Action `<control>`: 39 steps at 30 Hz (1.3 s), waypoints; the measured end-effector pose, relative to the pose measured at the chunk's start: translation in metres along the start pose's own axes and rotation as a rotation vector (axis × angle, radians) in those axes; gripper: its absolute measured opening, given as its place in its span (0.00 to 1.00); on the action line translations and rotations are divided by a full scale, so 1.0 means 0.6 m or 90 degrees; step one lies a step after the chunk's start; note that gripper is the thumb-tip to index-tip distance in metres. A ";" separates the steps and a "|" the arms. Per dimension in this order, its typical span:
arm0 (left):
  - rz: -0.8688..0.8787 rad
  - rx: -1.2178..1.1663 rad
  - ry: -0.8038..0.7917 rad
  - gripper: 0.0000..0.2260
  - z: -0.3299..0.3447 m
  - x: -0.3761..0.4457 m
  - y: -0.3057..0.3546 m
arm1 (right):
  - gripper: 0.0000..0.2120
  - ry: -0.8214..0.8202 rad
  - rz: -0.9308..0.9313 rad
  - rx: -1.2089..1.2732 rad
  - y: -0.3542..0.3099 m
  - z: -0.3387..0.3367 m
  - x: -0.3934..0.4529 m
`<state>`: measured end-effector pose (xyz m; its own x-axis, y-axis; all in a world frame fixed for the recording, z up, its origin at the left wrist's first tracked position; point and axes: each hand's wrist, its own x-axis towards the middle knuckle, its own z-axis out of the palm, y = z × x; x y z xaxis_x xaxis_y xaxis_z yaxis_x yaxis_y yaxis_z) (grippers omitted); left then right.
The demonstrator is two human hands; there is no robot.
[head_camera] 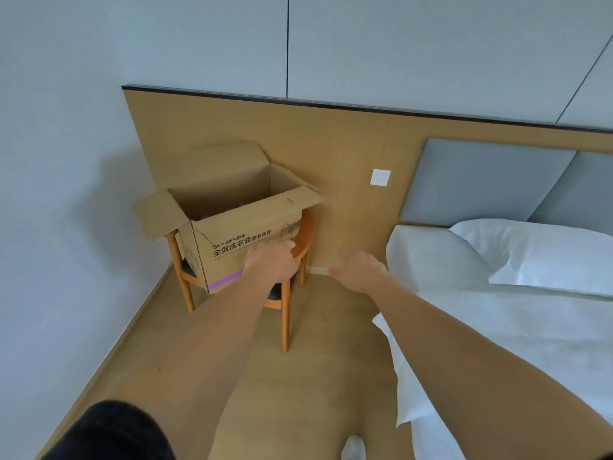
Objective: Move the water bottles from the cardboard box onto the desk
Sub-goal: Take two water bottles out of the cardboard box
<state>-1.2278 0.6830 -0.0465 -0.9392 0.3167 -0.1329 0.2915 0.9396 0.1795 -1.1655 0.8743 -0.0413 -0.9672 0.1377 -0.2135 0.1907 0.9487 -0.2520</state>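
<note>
An open cardboard box (238, 234) is shown resting on a wooden chair (292, 260) at 11 o'clock. Bottle caps (229, 210), faint and blurred, are glimpsed inside. The left hand (273, 260) is laid loosely open against the box front; the right hand (358, 270), at 1 o'clock, is spread and empty. No desk is seen. If the box is pushed sideways, it could be tipped off the seat.

Seen from head height, wide-angle, looking forward and down past both outstretched arms toward the cardboard box (232, 207) on a chair (292, 260) in a room corner, perhaps a step away.
</note>
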 end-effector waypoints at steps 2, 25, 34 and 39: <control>-0.022 0.003 0.004 0.14 -0.003 0.050 -0.012 | 0.29 -0.005 -0.015 -0.001 -0.005 -0.009 0.058; -0.260 0.001 0.044 0.22 -0.087 0.517 -0.102 | 0.26 -0.055 -0.233 -0.010 -0.058 -0.141 0.643; -0.323 -0.049 0.031 0.22 -0.096 0.684 -0.246 | 0.28 -0.085 -0.267 -0.020 -0.150 -0.138 0.838; -0.318 -0.060 0.012 0.18 -0.097 0.781 -0.312 | 0.29 -0.110 -0.264 -0.030 -0.203 -0.122 0.950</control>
<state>-1.7327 0.6481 -0.0857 -0.9633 -0.1709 -0.2069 -0.2101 0.9600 0.1853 -1.7523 0.8581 -0.0630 -0.9176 -0.3021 -0.2585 -0.2186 0.9264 -0.3067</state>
